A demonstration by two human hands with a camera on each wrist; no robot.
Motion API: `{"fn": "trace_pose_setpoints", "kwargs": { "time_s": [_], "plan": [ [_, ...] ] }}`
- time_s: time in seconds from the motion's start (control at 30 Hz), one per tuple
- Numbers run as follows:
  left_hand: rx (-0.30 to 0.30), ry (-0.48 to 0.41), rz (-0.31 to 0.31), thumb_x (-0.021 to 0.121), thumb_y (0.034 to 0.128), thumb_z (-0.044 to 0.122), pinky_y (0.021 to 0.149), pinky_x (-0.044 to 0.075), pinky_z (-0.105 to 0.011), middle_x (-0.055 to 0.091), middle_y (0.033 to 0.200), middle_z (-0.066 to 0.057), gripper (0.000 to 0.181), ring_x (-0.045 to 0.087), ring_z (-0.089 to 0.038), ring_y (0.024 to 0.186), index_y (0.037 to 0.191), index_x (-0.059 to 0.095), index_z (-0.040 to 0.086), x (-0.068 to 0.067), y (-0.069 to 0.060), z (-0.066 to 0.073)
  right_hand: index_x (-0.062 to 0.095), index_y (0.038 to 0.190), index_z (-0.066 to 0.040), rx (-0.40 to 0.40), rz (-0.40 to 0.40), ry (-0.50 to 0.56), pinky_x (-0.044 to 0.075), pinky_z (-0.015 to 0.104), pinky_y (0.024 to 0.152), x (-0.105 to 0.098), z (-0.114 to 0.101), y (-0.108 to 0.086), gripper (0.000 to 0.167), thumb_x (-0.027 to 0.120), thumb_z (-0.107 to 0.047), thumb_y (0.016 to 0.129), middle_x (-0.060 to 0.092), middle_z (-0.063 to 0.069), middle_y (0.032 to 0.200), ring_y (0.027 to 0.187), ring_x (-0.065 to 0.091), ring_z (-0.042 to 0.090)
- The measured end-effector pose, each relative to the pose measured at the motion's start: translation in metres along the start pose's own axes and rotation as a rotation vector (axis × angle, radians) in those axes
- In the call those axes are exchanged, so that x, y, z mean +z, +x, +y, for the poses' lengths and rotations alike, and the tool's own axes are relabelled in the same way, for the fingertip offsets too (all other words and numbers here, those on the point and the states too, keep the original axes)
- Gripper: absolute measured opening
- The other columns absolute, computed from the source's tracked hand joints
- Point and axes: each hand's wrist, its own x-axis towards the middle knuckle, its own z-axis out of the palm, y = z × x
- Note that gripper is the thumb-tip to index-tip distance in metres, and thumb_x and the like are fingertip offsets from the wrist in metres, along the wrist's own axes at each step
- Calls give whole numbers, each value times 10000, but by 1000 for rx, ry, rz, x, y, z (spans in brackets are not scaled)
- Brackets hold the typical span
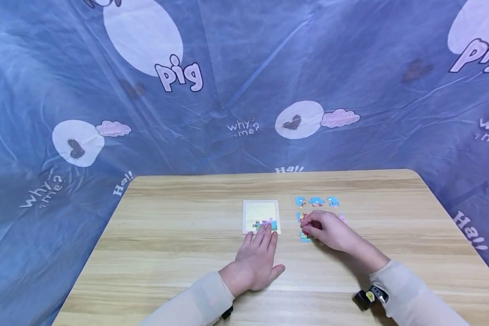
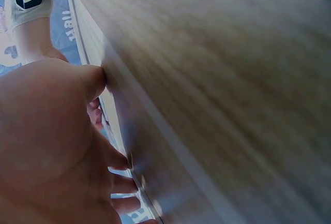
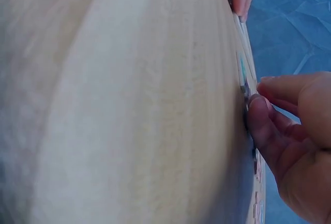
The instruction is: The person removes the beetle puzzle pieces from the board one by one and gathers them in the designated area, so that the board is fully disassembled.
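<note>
My left hand (image 1: 256, 262) lies flat, its fingers straight, with the fingertips on the lower edge of a white puzzle frame (image 1: 244, 217). A few joined puzzle pieces (image 1: 274, 225) fill part of the frame's bottom right; the fingertips cover some of them. To the right, my right hand (image 1: 333, 230) is over the loose puzzle pieces (image 1: 317, 202), thumb and index finger pinching at a small reddish puzzle piece in the lower left of the group. That piece is mostly hidden by the fingers. The right wrist view shows the right thumb (image 3: 262, 118) close against the pieces at the table surface.
Loose pieces lie in rows on the wooden table (image 1: 179, 217), some hidden beneath the right hand. A blue piece (image 1: 305, 237) is just below the right fingertips. Behind the table hangs a blue printed cloth (image 1: 228, 90). Each wrist wears a strapped black device (image 1: 363, 299).
</note>
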Motion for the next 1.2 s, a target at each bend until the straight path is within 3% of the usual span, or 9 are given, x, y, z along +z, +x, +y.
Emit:
{"fn": "trace_pose_setpoints", "kwargs": {
  "time_s": [0.17, 0.43, 0.63, 0.87, 1.2],
  "plan": [
    [10, 33, 17, 336, 1104, 671, 1368, 232, -430, 112, 1834, -121, 845, 118, -264, 1708, 1731, 235, 113, 3, -1, -1, 762, 1043, -78, -21, 21, -4, 551, 243, 575, 1, -1, 0, 39, 736, -99, 1025, 659, -16, 870, 564, 588, 41],
    [12, 96, 38, 332, 1098, 690, 1355, 262, -395, 112, 1832, -129, 854, 172, -249, 1698, 1723, 268, 112, 2, -1, 0, 793, 1009, -124, -62, 69, -63, 519, 226, 676, 3, -7, 6, 68, 764, -185, 1021, 666, -77, 890, 728, 558, 7],
    [2, 147, 15, 304, 1105, 684, 1352, 254, -352, 160, 1826, -117, 836, 227, -221, 1682, 1716, 295, 113, 0, -1, 4, 796, 1024, -101, -89, 61, -37, 528, 239, 674, 3, -10, 10, 39, 765, -100, 1001, 675, -54, 874, 658, 574, 17],
    [-18, 166, 11, 300, 1105, 684, 1346, 262, -345, 162, 1829, -93, 826, 283, -234, 1663, 1711, 313, 123, 2, 1, 10, 812, 1014, -101, -133, 92, -76, 535, 239, 748, 7, -8, 14, 53, 781, -81, 977, 688, -97, 879, 812, 580, 16],
    [-20, 184, 35, 338, 1101, 681, 1328, 287, -340, 226, 1815, -38, 820, 330, -235, 1636, 1694, 355, 114, 6, 3, 13, 803, 1079, -78, -115, 38, -62, 560, 240, 749, 12, -20, 30, 100, 734, -108, 1014, 729, -50, 921, 826, 615, 37]
  ]
}}
